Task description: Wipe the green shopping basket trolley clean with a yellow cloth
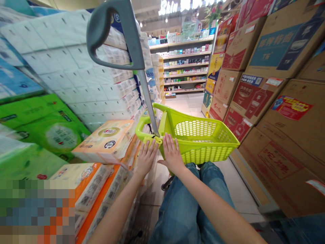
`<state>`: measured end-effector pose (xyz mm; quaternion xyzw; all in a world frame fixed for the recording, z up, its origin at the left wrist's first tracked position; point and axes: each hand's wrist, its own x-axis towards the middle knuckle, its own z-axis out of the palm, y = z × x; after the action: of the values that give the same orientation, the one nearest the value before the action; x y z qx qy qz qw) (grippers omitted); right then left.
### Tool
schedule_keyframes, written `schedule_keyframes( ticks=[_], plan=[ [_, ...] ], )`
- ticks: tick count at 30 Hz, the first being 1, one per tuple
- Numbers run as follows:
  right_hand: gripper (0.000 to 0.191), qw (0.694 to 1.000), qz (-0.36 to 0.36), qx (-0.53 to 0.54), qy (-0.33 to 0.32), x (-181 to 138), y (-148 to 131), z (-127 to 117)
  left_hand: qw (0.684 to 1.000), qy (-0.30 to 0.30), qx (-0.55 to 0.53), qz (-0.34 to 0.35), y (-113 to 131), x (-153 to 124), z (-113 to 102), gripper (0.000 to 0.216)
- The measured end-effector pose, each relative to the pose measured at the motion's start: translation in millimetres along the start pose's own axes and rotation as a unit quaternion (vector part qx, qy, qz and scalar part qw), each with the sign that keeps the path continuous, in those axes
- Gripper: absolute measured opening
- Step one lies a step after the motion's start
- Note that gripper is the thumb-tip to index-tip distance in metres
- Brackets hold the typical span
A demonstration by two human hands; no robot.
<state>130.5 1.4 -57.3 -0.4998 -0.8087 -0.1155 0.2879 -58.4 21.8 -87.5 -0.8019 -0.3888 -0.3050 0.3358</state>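
A lime-green shopping basket [208,144] with perforated sides stands in front of my knees. From its left end a metal pole rises to a grey pull handle [138,51]. My left hand [147,154] lies with fingers stretched out at the green rim near the foot of the pole. Beside it my right hand [172,150] rests flat on the basket's near left end, fingers extended and thumb out to the side. Neither hand is wrapped around anything. The inside of the basket shows nothing in the part I can see.
Packs of white tissue [63,61] are stacked high on the left, with an orange tissue pack [106,139] close to my left hand. Cardboard cartons [269,98] pile up along the right. A shelf [188,66] of small goods stands at the far end of the aisle.
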Motion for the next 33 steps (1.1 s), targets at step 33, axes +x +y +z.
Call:
schedule_keyframes(
  ticks=[33],
  plan=[
    [0.128,1.0,-0.01,0.005,0.003,0,1,-3,0.998,0.016,0.048,0.026,-32,2,-8,0.07]
  ],
)
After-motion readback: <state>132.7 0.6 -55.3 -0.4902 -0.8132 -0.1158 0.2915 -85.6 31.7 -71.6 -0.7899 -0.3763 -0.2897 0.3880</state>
